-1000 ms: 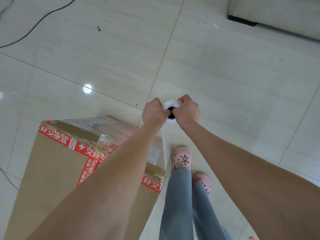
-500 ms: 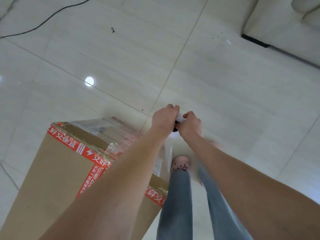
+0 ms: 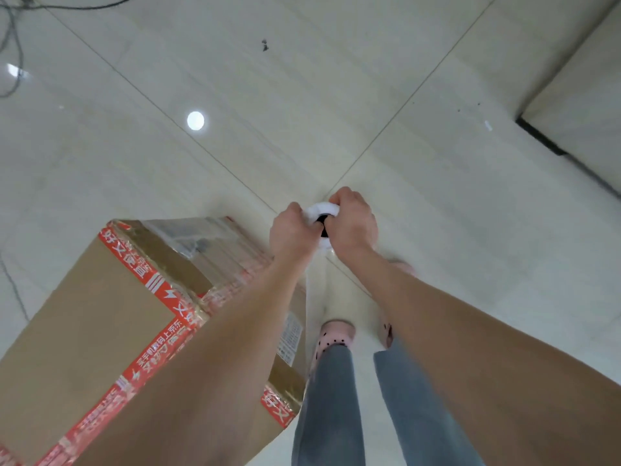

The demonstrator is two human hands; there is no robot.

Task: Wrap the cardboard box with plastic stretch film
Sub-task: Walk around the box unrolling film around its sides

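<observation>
A tall cardboard box [image 3: 87, 331] with red printed tape stands on the floor at the lower left. Clear film covers its far upper part. Just right of the box's far corner, both hands hold a white roll of stretch film [image 3: 321, 213] upright, its dark core facing me. My left hand [image 3: 292, 233] grips the roll's left side. My right hand [image 3: 353, 223] grips its right side. A clear sheet of film [image 3: 316, 297] runs down from the roll along the box's right face. The lower part of the roll is hidden by my hands.
My legs in grey trousers and pink spotted shoes [image 3: 334, 334] stand right of the box. Glossy pale floor tiles [image 3: 235, 95] spread around. A dark cable [image 3: 13, 38] lies at the top left. A pale furniture base [image 3: 571, 105] sits at the upper right.
I have stepped on around the box, and the view has turned. The furniture base has slid right and the cable has come into view. My hands keep hold of the roll.
</observation>
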